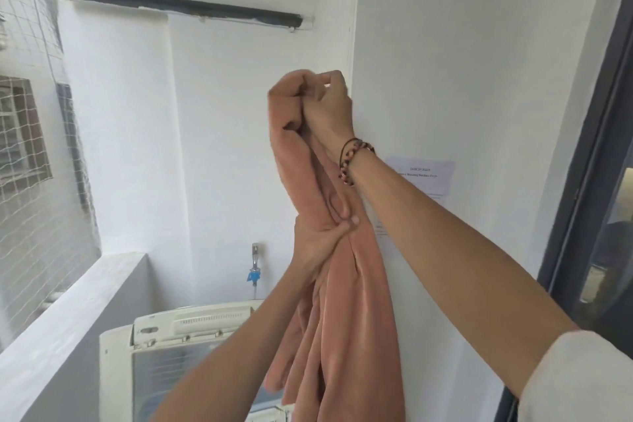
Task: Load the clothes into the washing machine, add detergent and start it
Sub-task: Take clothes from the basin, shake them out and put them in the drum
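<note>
Overhead, against the white wall, a long peach-coloured cloth hangs in a loose column from above head height down past the bottom edge of the view, held clear of the washing machine so that its full length can fall free, probably in readiness for lowering it into the tub. That machine, a white top-loader, stands below and to the left in the corner beside a grey ledge; its lid appears to be down, though the cloth and arms hide part of it. A tap with a blue fitting sits on the wall just behind the machine, feeding it. A printed notice is fixed to the wall beyond the right forearm. The right hand, wearing a beaded bracelet, is curled round the bunched top of the cloth and bears its weight. The left hand, lower down, grips the middle of the cloth between thumb and curled fingers, gathering the folds to steady them. No detergent is in view.
</note>
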